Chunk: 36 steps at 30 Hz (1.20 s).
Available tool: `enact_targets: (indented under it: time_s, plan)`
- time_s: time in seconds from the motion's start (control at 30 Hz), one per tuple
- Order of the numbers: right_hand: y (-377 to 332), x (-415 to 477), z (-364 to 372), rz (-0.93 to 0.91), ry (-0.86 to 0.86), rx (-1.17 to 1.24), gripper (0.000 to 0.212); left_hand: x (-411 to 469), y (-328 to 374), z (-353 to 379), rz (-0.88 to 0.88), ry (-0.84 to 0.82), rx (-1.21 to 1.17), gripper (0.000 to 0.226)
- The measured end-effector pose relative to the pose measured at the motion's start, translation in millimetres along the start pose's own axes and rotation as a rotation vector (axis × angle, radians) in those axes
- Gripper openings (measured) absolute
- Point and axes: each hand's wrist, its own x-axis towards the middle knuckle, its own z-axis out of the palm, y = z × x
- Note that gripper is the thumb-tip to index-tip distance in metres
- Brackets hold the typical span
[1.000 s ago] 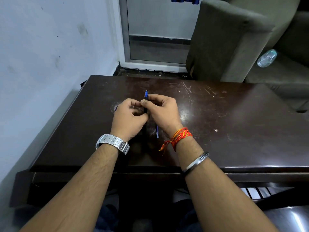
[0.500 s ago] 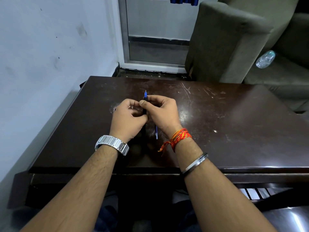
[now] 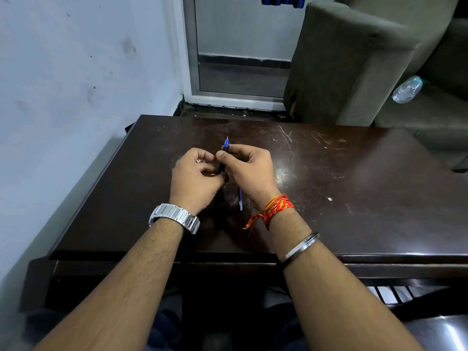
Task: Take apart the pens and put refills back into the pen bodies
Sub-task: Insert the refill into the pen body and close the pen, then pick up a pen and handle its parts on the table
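A dark pen body (image 3: pixel 222 165) stands nearly upright between my two hands over the middle of the dark wooden table (image 3: pixel 354 188). A blue refill tip (image 3: pixel 226 142) sticks out of its top. My right hand (image 3: pixel 249 171) pinches the pen's upper end with thumb and fingers. My left hand (image 3: pixel 196 179) has its fingers curled round the pen's lower part. A second blue refill (image 3: pixel 240 200) lies on the table just below my right hand, partly hidden by the wrist.
A pale wall runs along the table's left edge. A grey-green armchair (image 3: pixel 354 62) stands behind the table at the right, with a clear plastic bottle (image 3: pixel 406 89) on its seat. A glass door is straight ahead.
Both hands hold the pen in nearly the same place. The fingers have shifted slightly on the pen; the refill tip still sticks out at the top.
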Motion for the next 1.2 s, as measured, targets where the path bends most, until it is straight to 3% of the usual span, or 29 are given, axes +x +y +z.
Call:
enact_targets:
  time_s: [0.23, 0.47, 0.63, 0.77, 0.87, 0.97, 1.03, 1.1, 1.2]
  plan:
    - [1, 2, -1, 0.023, -0.054, 0.062, 0.01, 2, -4, -3, -0.034, -0.05, -0.06, 0.026]
    - [0, 2, -2, 0.1, -0.18, 0.244, 0.015, 2, -3, -6, -0.052, -0.101, -0.135, 0.039]
    - [2, 2, 0, 0.052, -0.055, 0.213, 0.01, 3, 0, -5, -0.033, -0.051, -0.079, 0.04]
    - [3, 3, 2, 0.069, -0.007, 0.168, 0.026, 4, 0, -6, -0.031, -0.023, -0.044, 0.04]
    - [6, 6, 0, 0.059, 0.016, 0.002, 0.03, 7, -4, -9, -0.027, 0.06, -0.004, 0.038]
    - [8, 6, -4, 0.036, 0.027, -0.392, 0.033, 9, -8, -12, -0.045, 0.139, 0.011, 0.034]
    - [9, 1, -2, 0.044, -0.055, -0.625, 0.025, 12, -10, -12, -0.066, 0.147, -0.008, 0.031]
    - [11, -4, 3, 0.094, -0.141, -0.757, 0.017, 13, -13, -11, -0.087, 0.133, -0.036, 0.03]
    - [13, -5, 10, 0.109, -0.188, -0.851, 0.022, 13, -15, -10, -0.088, 0.119, -0.015, 0.028]
